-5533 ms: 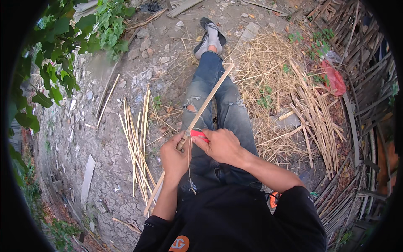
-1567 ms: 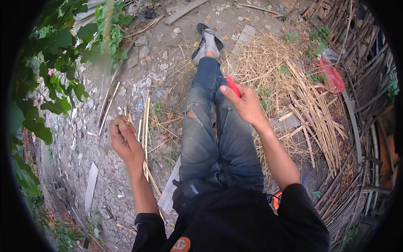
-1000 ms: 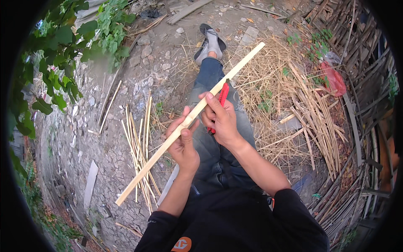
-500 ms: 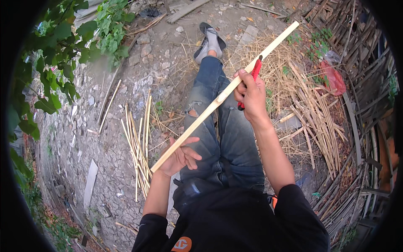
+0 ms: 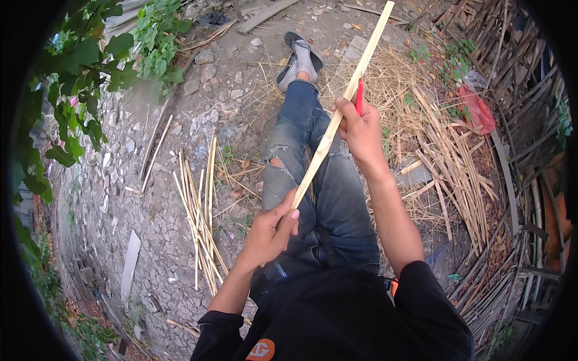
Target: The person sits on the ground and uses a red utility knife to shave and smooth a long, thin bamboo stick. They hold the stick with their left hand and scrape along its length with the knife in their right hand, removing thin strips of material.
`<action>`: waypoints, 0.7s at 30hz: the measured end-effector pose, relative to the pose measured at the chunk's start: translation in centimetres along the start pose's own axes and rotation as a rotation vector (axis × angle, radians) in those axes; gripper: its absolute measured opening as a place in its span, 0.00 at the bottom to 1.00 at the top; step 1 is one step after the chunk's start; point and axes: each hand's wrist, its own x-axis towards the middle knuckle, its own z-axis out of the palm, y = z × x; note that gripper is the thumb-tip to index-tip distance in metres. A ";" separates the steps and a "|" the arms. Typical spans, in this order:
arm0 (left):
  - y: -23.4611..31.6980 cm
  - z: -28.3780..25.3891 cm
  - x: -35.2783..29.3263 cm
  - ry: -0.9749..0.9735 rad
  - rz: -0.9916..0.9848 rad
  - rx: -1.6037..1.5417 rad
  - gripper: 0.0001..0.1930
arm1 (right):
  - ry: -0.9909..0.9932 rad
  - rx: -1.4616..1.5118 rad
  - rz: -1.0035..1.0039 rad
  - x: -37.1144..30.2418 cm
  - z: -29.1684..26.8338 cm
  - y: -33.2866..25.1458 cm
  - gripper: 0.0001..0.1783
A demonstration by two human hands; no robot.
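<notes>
A long pale bamboo strip (image 5: 326,142) slants across my lap, its far end pointing away to the right. Near its lower end, the fingers and thumb of my left hand (image 5: 272,231) are closed on it. Further up, my right hand (image 5: 360,129) pinches the strip and also keeps hold of a red utility knife (image 5: 360,96). The knife stands upright along the right side of the strip; most of its handle is hidden in my palm. A knot shows on the strip between my hands.
Cut bamboo strips (image 5: 200,210) lie on the cracked ground to my left. A larger pile of strips (image 5: 460,174) and straw-like shavings (image 5: 385,75) lies to my right. Stacked sticks (image 5: 524,66) border the far right, near a red plastic bag (image 5: 477,111). Leafy branches (image 5: 78,78) hang at upper left.
My left hand, open beneath the strip's lower end before, has closed on it. The strip has swung steeper and its far end has moved up and left. The knife has turned more upright.
</notes>
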 end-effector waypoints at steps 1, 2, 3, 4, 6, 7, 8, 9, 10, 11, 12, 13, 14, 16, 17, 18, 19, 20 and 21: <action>0.0 0.0 -0.1 -0.001 0.039 0.041 0.25 | 0.002 -0.017 0.001 0.2 -0.2 -0.1 0.16; -0.6 0.2 0.0 0.024 0.145 0.084 0.25 | 0.004 -0.035 0.002 0.2 -0.4 -0.1 0.17; -1.4 0.4 0.4 0.054 0.248 0.128 0.25 | 0.002 -0.120 -0.044 0.2 -0.3 0.0 0.18; -1.9 0.5 0.5 0.084 0.350 0.172 0.25 | -0.001 -0.205 -0.090 0.2 -0.2 0.1 0.19; -1.8 0.3 0.0 0.028 0.181 -0.061 0.25 | -0.035 -0.386 -0.179 -0.4 -0.2 0.1 0.22; -1.6 0.2 -0.2 0.002 0.094 -0.179 0.24 | -0.070 -0.483 -0.220 -1.5 -0.1 -0.2 0.23; -1.6 0.1 -0.2 0.028 0.058 -0.233 0.24 | -0.106 -0.580 -0.261 -2.8 0.0 -0.5 0.24; -1.6 0.1 0.1 0.047 0.027 -0.288 0.24 | -0.188 -0.700 -0.239 -4.6 0.1 -1.0 0.25; -1.6 0.0 0.3 0.073 -0.007 -0.341 0.24 | -0.277 -0.815 -0.216 -6.2 0.4 -1.2 0.26; -1.4 -0.1 0.4 0.083 -0.029 -0.346 0.24 | -0.357 -0.868 -0.190 -7.6 0.6 -1.0 0.26; -1.2 -0.3 0.5 0.089 -0.051 -0.354 0.25 | -0.435 -0.923 -0.161 -8.8 0.7 -0.8 0.26; -1.1 -0.3 0.5 0.094 -0.074 -0.362 0.25 | -0.514 -0.977 -0.132 -9.6 0.9 -0.6 0.26; -1.2 -0.1 0.4 0.102 -0.078 -0.357 0.25 | -0.534 -1.002 -0.121 -9.9 1.0 -0.2 0.26; -1.1 0.2 0.4 0.116 -0.082 -0.343 0.25 | -0.571 -1.050 -0.105 -10.2 1.3 0.5 0.27; -1.2 0.4 0.3 0.136 -0.076 -0.307 0.25 | -0.580 -1.049 -0.089 -10.2 1.3 0.4 0.27; -1.4 0.5 0.3 0.156 -0.068 -0.269 0.25 | -0.548 -1.052 -0.104 -10.0 1.3 0.5 0.28; -1.5 0.5 0.2 0.176 -0.060 -0.231 0.25 | -0.516 -1.054 -0.119 -9.5 1.2 0.9 0.28; -1.5 0.4 0.0 0.164 -0.083 -0.216 0.25 | -0.483 -1.057 -0.133 -9.0 1.0 1.2 0.28; -1.4 0.5 -0.2 0.147 -0.107 -0.201 0.24 | -0.468 -1.082 -0.159 -8.2 0.5 1.6 0.28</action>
